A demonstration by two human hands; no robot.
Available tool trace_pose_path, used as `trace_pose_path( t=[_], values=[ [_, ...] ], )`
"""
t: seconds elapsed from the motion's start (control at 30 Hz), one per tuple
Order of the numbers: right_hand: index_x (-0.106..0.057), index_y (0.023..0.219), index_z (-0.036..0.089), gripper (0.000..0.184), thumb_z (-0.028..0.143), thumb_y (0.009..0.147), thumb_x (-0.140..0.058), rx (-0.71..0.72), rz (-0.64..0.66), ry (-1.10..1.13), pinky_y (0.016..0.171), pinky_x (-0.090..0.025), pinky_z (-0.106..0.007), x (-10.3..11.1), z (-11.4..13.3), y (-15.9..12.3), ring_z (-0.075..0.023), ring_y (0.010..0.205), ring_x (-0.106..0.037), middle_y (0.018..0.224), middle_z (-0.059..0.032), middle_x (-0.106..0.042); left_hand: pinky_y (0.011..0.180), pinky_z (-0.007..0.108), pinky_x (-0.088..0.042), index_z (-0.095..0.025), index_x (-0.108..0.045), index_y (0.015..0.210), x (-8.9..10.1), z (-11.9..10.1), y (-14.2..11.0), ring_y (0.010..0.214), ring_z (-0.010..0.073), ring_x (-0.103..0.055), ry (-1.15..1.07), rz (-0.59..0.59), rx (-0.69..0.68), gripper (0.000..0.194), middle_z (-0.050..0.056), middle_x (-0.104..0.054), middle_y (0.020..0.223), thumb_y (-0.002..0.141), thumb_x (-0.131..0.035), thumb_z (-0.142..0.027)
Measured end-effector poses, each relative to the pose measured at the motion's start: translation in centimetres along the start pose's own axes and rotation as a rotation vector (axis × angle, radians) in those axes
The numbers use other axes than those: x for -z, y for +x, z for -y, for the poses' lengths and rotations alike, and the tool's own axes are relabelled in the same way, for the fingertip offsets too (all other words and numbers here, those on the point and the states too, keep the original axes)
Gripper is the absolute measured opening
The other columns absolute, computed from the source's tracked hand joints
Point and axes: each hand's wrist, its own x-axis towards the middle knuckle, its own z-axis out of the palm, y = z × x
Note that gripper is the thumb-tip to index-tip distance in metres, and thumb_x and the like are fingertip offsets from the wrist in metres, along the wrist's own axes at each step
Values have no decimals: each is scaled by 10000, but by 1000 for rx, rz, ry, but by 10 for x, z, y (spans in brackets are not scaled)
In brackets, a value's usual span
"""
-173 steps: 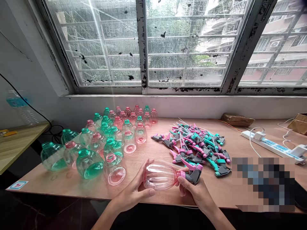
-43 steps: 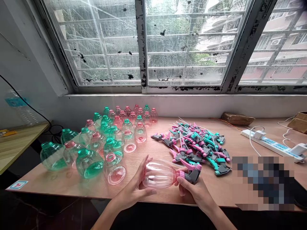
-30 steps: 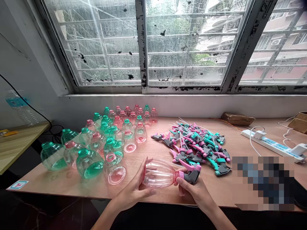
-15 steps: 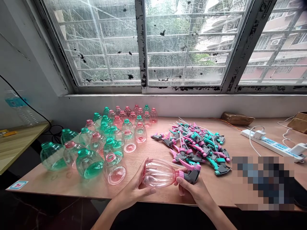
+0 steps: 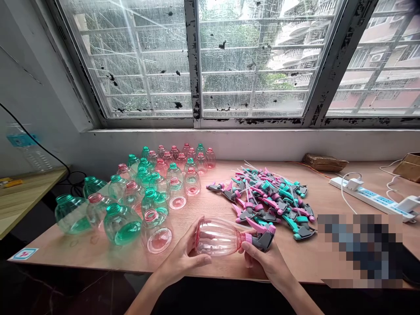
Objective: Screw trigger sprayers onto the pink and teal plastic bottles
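A clear pink spray bottle (image 5: 218, 237) lies sideways in my hands above the table's front edge. My left hand (image 5: 183, 253) is wrapped round its base end. At the neck, my right hand (image 5: 267, 262) pinches the pink collar of a grey-and-pink trigger spray head (image 5: 263, 238), which sits on the bottle mouth. Whether the collar is fully screwed on, I cannot tell. Left of my hands stand several open-topped bottles, the nearest a pink bottle (image 5: 159, 234) and a green bottle (image 5: 123, 225). Beyond my right hand lies a heap of trigger spray heads (image 5: 269, 197).
A white power strip (image 5: 374, 197) with plugs and cords lies at the right, near a brown pouch (image 5: 324, 162). A blurred-out patch covers the front right of the wooden table (image 5: 131, 258). Windows rise behind; a second tabletop (image 5: 29, 197) stands at the left.
Almost nothing differs. My left thumb and the bottle have shifted very slightly; both hands keep their places on the bottle and spray head.
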Motion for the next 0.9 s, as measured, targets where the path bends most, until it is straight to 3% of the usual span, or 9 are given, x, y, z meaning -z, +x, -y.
trace_pose_path(
  t=[0.1, 0.2, 0.37, 0.47, 0.57, 0.73, 0.9],
  values=[
    [-687, 924, 189, 338, 491, 854, -823, 15, -35, 5, 479, -467, -262, -1, 2, 0, -131, 471, -573, 667, -19, -733, 1162, 507, -421, -326, -268, 1625, -1, -1, 1, 1365, 345, -523, -7, -1, 22, 1130, 134, -488, 1553, 719, -943, -344],
    [-693, 945, 185, 380, 517, 828, -836, -7, -31, 14, 467, -474, -271, -3, 4, 1, -135, 454, -571, 646, -16, -723, 1176, 485, -411, -364, -240, 1629, 1, -1, -1, 1436, 348, -441, 9, 23, 42, 1091, 96, -406, 1621, 770, -906, -269],
    [-702, 940, 179, 402, 522, 800, -859, -38, 10, -13, 474, -501, -286, -2, 2, 0, -144, 458, -588, 660, -25, -729, 1196, 528, -379, -352, -175, 1644, 12, 1, -2, 1439, 363, -435, -5, 45, 102, 1163, 94, -455, 1595, 754, -917, -249],
    [-699, 990, 190, 418, 523, 797, -862, -38, -6, -6, 489, -509, -284, -1, -1, 0, -144, 463, -588, 631, -3, -713, 1228, 538, -332, -291, -278, 1629, 16, 1, -1, 1460, 373, -427, -33, 53, 89, 1025, 114, -397, 1650, 799, -879, -339],
    [-698, 980, 188, 419, 527, 796, -863, -27, -12, 2, 488, -491, -270, 0, -1, 1, -137, 456, -572, 562, 21, -671, 1267, 516, -269, -294, -365, 1597, 16, -2, -1, 1545, 354, -305, 11, 80, 64, 887, 82, -402, 1663, 846, -836, -346],
    [-697, 984, 182, 362, 476, 835, -848, -20, -10, 46, 492, -483, -256, 0, -2, 1, -126, 488, -589, 690, -14, -726, 1273, 480, -272, -404, -214, 1624, 13, -5, -5, 1576, 318, -240, 81, 91, 29, 1003, 2, -169, 1754, 851, -829, -231],
    [-709, 990, 184, 349, 457, 831, -858, -19, -11, 55, 499, -491, -257, 1, -5, 0, -130, 502, -596, 678, -7, -722, 1224, 487, -363, -382, -116, 1642, 12, -2, -5, 1546, 345, -307, 78, 89, 50, 1104, 51, -162, 1753, 827, -851, -265]
  ],
)
